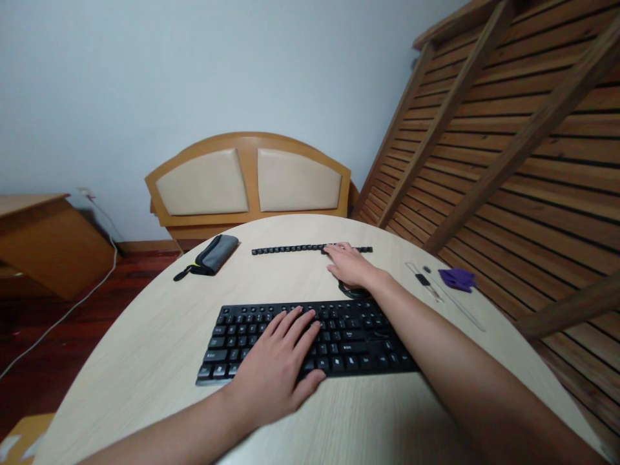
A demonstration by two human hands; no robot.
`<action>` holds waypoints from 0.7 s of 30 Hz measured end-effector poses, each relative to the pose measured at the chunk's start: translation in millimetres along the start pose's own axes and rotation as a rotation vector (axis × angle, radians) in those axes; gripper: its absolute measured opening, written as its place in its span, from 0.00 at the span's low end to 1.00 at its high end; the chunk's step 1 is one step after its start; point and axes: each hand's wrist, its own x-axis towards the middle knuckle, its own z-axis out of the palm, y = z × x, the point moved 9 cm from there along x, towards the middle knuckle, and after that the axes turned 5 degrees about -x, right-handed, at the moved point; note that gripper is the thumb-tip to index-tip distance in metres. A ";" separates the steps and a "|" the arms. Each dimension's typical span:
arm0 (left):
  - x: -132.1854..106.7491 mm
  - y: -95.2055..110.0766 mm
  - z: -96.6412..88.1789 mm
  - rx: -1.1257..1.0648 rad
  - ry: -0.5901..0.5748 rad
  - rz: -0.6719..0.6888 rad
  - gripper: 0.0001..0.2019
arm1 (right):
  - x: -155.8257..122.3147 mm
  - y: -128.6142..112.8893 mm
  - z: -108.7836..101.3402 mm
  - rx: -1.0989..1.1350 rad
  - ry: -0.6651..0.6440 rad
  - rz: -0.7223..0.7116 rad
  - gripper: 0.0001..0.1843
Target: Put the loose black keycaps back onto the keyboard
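Observation:
My left hand (pixel 281 361) rests with its fingers spread over a black keyboard (pixel 353 336) that lies lengthwise across the table. Farther out, my right hand (pixel 351 265) reaches to a long row of black keycaps (pixel 290 248). Its outstretched fingertips touch or hover just above one keycap in the row, and the thumb sits apart from them. Part of the row is covered by this hand. A coiled black cable (pixel 349 292) shows beneath my right wrist. My right forearm hides the keyboard's right end.
On the round table (pixel 159 336) are a grey zippered pouch (pixel 217 254) at the left, a purple cloth (pixel 457 279), a keycap puller-like wire tool (pixel 423 279) and a thin white stick (pixel 460 307) at the right. A wooden slatted frame (pixel 508 142) leans close by on the right.

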 end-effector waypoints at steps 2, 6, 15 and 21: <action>-0.1 0.3 -0.7 -0.005 0.005 0.000 0.31 | 6.5 0.7 1.6 -0.017 -0.005 0.019 0.28; 0.2 1.3 -1.0 -0.008 0.003 0.000 0.32 | 10.6 -1.5 1.8 -0.027 -0.007 0.018 0.24; 0.0 1.4 -2.1 -0.017 0.019 0.000 0.31 | -28.2 -17.7 -19.2 0.071 0.013 -0.064 0.10; 3.1 2.5 -7.9 -0.041 0.027 -0.037 0.29 | -81.8 -10.4 -38.5 0.454 0.152 -0.091 0.12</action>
